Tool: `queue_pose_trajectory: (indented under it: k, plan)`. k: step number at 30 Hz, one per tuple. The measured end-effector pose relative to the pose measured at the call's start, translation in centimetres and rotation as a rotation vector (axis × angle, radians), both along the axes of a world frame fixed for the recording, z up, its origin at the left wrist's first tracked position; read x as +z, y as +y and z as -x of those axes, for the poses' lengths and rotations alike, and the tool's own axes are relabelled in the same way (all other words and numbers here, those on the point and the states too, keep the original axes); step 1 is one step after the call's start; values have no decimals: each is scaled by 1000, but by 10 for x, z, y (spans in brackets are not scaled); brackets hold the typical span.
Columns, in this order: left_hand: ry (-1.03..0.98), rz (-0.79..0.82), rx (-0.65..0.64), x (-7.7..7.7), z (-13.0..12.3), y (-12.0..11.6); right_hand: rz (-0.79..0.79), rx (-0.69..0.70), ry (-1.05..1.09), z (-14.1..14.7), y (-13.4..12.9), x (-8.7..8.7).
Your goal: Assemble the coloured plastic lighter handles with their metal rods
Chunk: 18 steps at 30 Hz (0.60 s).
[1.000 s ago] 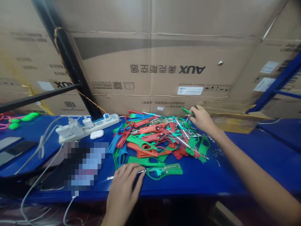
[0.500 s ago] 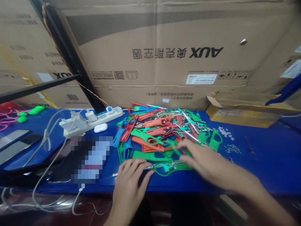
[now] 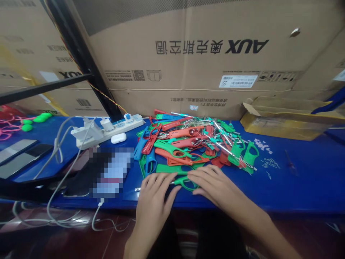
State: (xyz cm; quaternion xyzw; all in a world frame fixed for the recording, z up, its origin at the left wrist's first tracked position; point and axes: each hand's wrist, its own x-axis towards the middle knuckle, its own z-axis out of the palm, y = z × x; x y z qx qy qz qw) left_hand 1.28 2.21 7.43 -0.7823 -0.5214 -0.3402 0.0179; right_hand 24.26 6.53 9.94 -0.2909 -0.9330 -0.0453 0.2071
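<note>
A green long-reach lighter [image 3: 185, 182] lies along the front of the table, its metal tube toward the left. My left hand [image 3: 156, 192] is closed over the tube, whose tip [image 3: 138, 189] shows past the knuckles. On the handle end rests my right hand [image 3: 211, 181], fingers bent round the green body and covering most of it. Part of the trigger loop shows between the hands. Just behind is a pile of red, blue and green lighter shells [image 3: 175, 144], mixed with metal tubes and thin wires. A green shell [image 3: 168, 168] lies right behind my fingers.
Small pinkish parts [image 3: 261, 145] and thin pale bits [image 3: 270, 163] lie to the right, before an open cardboard box [image 3: 280, 124]. At left are a phone [image 3: 113, 172], a white earbud case [image 3: 118, 138], a power strip [image 3: 125, 126] and cables. Large cartons [image 3: 188, 72] stand behind.
My right hand has come down with a green half shell onto the lighter lying in front and now presses on it. My left hand stays on the tube. The view has shifted slightly.
</note>
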Motion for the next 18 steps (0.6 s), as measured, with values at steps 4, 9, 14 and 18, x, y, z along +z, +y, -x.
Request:
queue_pose_trajectory:
  k: [4,9,14,18]
  plan:
    - [19,-24,-7,1,0,-1,37,-7,37,0,-5,-2]
    - [-6,-33,5,1,-1,-1,94,-34,95,-4,-10,-4]
    - [-4,-6,-1,4,-2,-2,176,-65,90,-9,-16,0]
    - [15,5,1,7,-2,-3,237,-76,120,-20,-18,2]
